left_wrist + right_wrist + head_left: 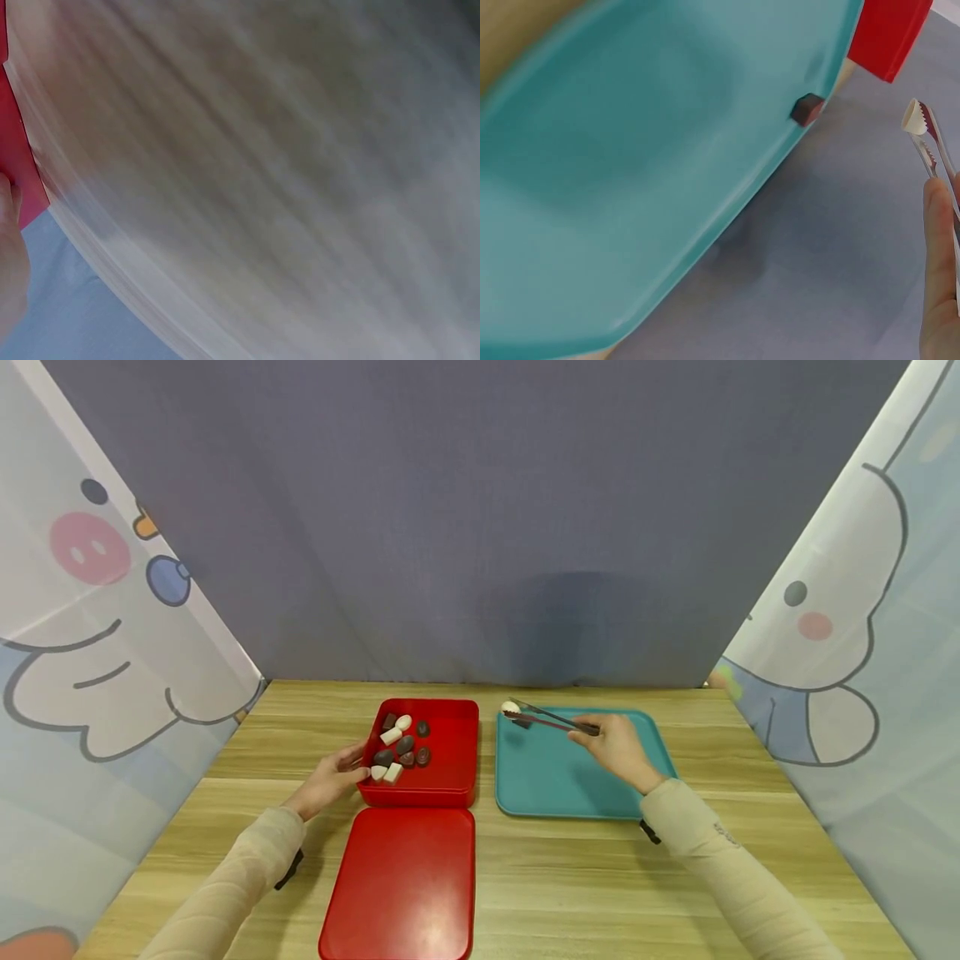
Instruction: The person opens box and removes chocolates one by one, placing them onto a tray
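Observation:
My right hand (617, 750) grips slim metal tongs (551, 718) with serrated tips. Between those tips is a cream-white chocolate (511, 709), held above the far left corner of a teal tray (577, 785). A dark square chocolate (808, 109) lies on the tray near its edge. At the left side of a red box (453, 743), my left hand (330, 781) holds the wall, its thumb at the rim. Inside the box, toward its left, lie several dark, brown and white chocolates (406, 744). Only a bit of the left hand (11, 262) shows in the left wrist view.
A red lid (405, 885) lies flat on the wooden table (562, 893), just in front of the box. Behind the table hangs a grey curtain (480, 527), and printed cartoon curtains flank both sides. A narrow strip of table separates box and tray.

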Motion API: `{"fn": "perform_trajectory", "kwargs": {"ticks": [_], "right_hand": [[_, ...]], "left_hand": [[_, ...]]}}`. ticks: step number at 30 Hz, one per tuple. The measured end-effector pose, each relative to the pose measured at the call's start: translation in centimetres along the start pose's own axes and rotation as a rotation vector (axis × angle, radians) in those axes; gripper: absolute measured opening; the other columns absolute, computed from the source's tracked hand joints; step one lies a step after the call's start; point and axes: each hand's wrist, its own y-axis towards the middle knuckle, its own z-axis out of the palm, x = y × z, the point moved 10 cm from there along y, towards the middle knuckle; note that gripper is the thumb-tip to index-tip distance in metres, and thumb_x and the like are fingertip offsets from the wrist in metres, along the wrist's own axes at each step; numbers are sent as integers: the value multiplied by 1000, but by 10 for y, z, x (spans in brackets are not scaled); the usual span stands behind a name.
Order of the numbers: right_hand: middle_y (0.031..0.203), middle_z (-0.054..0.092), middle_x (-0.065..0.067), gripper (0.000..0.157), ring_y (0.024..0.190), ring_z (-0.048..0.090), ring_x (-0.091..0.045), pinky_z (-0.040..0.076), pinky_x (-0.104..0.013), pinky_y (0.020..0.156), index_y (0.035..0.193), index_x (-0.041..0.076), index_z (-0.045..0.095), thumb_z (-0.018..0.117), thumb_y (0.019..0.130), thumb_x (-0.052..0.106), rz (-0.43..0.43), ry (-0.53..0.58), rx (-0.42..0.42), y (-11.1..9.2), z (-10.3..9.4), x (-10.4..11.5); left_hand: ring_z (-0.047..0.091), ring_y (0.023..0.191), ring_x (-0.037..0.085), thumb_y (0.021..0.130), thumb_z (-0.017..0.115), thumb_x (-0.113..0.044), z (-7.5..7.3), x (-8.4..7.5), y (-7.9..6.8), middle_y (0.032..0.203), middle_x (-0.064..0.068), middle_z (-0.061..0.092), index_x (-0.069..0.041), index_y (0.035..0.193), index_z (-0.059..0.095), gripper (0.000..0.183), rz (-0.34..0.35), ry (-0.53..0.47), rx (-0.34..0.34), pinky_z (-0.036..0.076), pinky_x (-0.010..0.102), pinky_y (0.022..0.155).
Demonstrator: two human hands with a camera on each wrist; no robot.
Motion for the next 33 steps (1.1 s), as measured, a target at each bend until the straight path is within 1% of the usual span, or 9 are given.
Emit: {"fn": "perform_trajectory", "kwargs": {"ticks": [4,10,12,18,21,25,28,30,33], "right_hand": [[84,70,-13,27,37,32,-5,32,-24,41,106,0,68,66,85,18,-4,-5,-17,-3,-5,-9],[79,69,-14,28,37,30,-7,31,-24,40,107,0,67,66,85,18,27,-28,-15,-5,-9,-24],[82,69,-14,29,39,31,-7,32,-24,41,108,1,67,65,85,18,37,-34,-9,-6,-10,-28],[85,70,-14,29,39,32,-9,32,-25,41,109,2,66,65,86,18,71,-44,1,-9,-12,-39],[85,70,-16,28,39,35,-9,32,-25,41,108,-1,67,65,85,17,59,-64,2,-10,-12,-41],[87,69,-17,28,40,38,-9,33,-25,42,107,-3,66,65,85,16,63,-78,-1,-11,-12,-46],[89,69,-18,29,39,36,-9,32,-25,42,107,-3,66,65,85,16,73,-81,2,-11,-12,-51],[88,69,-18,29,39,34,-9,32,-25,41,107,-4,66,65,85,15,68,-86,4,-11,-11,-53],[85,70,-17,28,37,31,-9,30,-25,39,107,-3,66,65,85,15,65,-93,3,-10,-9,-56]], "left_hand": [[31,132,38,93,53,-15,0,1,1,147,23,25,-2,146,21,63,-10,-2,1,40,44,100],[32,130,41,93,52,-13,-1,-1,1,147,25,24,0,145,20,62,9,-7,0,42,40,99],[33,130,42,93,52,-14,-2,-2,0,147,25,24,0,145,20,63,10,-7,1,42,39,98],[33,130,42,93,52,-15,0,-2,0,146,26,25,0,145,20,63,20,14,0,41,43,99],[32,131,40,93,53,-15,0,0,0,146,25,26,-1,145,21,62,19,18,-7,41,44,99],[33,131,39,93,54,-16,-1,1,1,146,25,27,-1,145,22,63,25,18,-12,43,38,98],[32,131,40,93,53,-15,0,0,1,145,26,26,2,145,21,63,39,13,-2,42,34,97],[32,130,41,92,54,-14,0,-1,0,145,26,27,2,144,22,63,40,-4,-6,42,35,97],[33,130,42,93,53,-13,1,-3,0,145,27,26,3,144,21,63,48,-6,-2,41,40,99]]}}
